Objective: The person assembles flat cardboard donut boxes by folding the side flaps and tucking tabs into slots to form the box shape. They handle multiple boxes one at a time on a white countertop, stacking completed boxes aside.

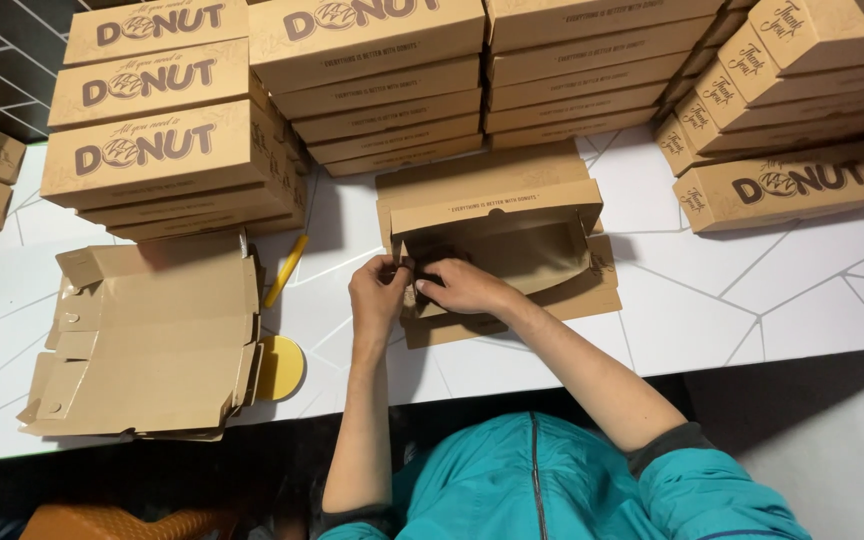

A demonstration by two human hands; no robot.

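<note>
A half-folded cardboard box (497, 250) is set on the white table (772, 290), just in front of the person and between the stacks. Its left front corner is pinched by the left hand (377, 292), whose fingers are closed on a small flap there. The right hand (462, 287) is laid just beside it, fingers curled into the same corner, touching the card; what exactly is gripped under them cannot be told.

A tab could be creased or torn if it is forced in at an angle, since the side wall is held loosely and the back panel stands only partly upright. The box could also be slid toward the table edge if it is pushed without being steadied.

To the left, a pile of flat, unfolded boxes (152, 340) is lying, with a yellow round object (284, 367) half tucked beneath it and a yellow stick (286, 270) beside it; what these are is hard to make out. Stacks of finished boxes (382, 80) are cut off at the top and sides of the view. The corner being worked is hidden by the fingers, and the box's inside is in shadow.
</note>
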